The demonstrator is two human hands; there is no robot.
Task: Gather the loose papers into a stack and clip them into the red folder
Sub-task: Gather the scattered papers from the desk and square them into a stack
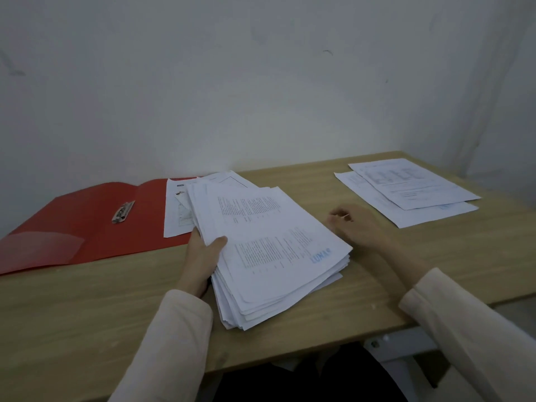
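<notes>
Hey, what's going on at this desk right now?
A person is gathering papers. The left hand grips a thick stack of papers, while the right hand hangs beside it, holding nothing. The red folder lies open at the left, its clip empty. A few loose sheets remain at the far right.

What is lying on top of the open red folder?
On the red folder lie its metal clip and a printed sheet overlapping its right edge. The held stack covers part of that sheet.

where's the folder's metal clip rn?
Head view, far left: the metal clip lies on the inside of the open red folder, near its centre fold, left of the loose sheet and the paper stack.
</notes>
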